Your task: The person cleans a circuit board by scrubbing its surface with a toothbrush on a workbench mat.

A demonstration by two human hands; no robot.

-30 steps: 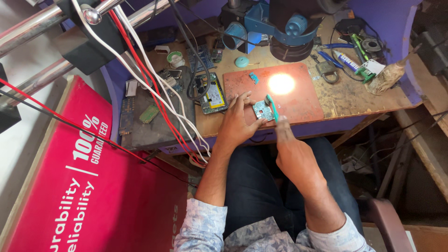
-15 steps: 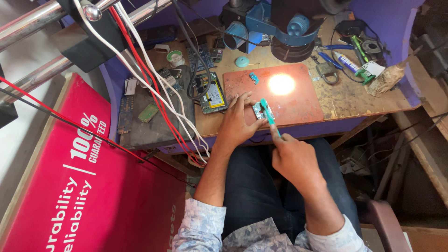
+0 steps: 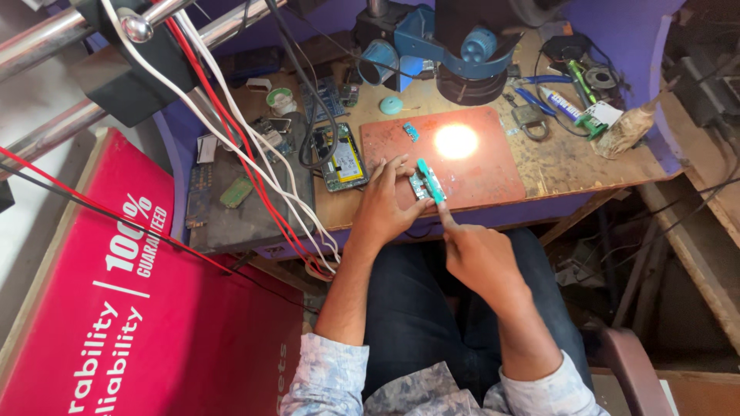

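Red panel (image 3: 116, 308): fills the near-left corner, slanted against a metal frame, white lettering on it.
Cables (image 3: 247, 146): red, white and black leads fall from the steel bars at far left across the dark left part of the bench.
Opened phone (image 3: 343, 158): lies back-off on the wooden bench (image 3: 570, 158), just left of the mat, its battery and innards showing.
Left hand (image 3: 381, 208): palm down at the near edge of the bench, fingers spread and pressing on the small circuit board — steadying it, not lifting it.
Circuit board (image 3: 420, 185): a small pale-green piece at the near-left corner of the reddish work mat (image 3: 478, 173), touching the left fingertips.
Teal tool (image 3: 430, 182): a slim teal-handled tool, its far end resting across the board.
Right hand (image 3: 478, 258): near side of the bench, above the lap, fingers curled shut around the tool's near end; the exact pinch cannot be made out.
Lamp spot (image 3: 456, 141): a bright pool of light on the mat, under the blue microscope head (image 3: 455, 46) at the far edge.
Right of the bench: a padlock (image 3: 530, 117), pliers, tubes and a wooden scrap lie well apart from the hands.
Progress: judging by the layout, the phone is already stripped and the board is out and under the tool — work on the board looks mid-way, reassembly not yet started.
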